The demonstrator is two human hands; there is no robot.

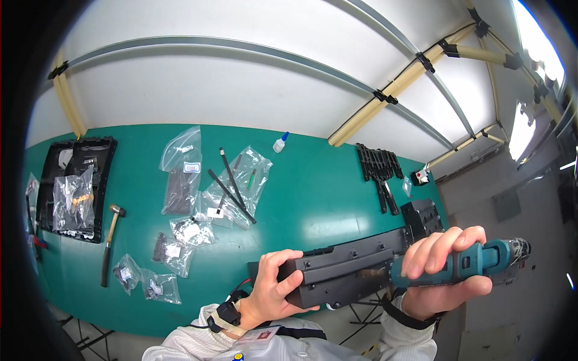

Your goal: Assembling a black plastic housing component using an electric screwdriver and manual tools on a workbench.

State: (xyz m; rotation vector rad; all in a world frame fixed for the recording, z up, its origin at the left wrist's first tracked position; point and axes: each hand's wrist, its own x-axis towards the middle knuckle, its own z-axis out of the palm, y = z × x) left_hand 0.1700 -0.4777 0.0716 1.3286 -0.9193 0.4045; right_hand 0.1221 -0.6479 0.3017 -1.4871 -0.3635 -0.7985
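Note:
My left hand (271, 292) is closed round the left end of a long black plastic housing (337, 259), with the thumb and fingers on its corner. The housing is tilted above the near edge of the table, its small bosses showing. In my right hand (442, 249) is a teal cordless screwdriver (475, 262), held level with its fingers wrapped over the body. The tool's front end points left at the housing's face. Whether the tip touches a screw, I cannot make out. A second black part (423, 215) lies just beyond the housing's right end.
On the green table (289, 204) lie a mallet (110, 243), a black tray (105, 180) with bagged parts, several clear bags (180, 192), black strips (232, 177), a small blue-capped bottle (280, 143) and black slotted parts (379, 165). A white wall with metal rails stands behind.

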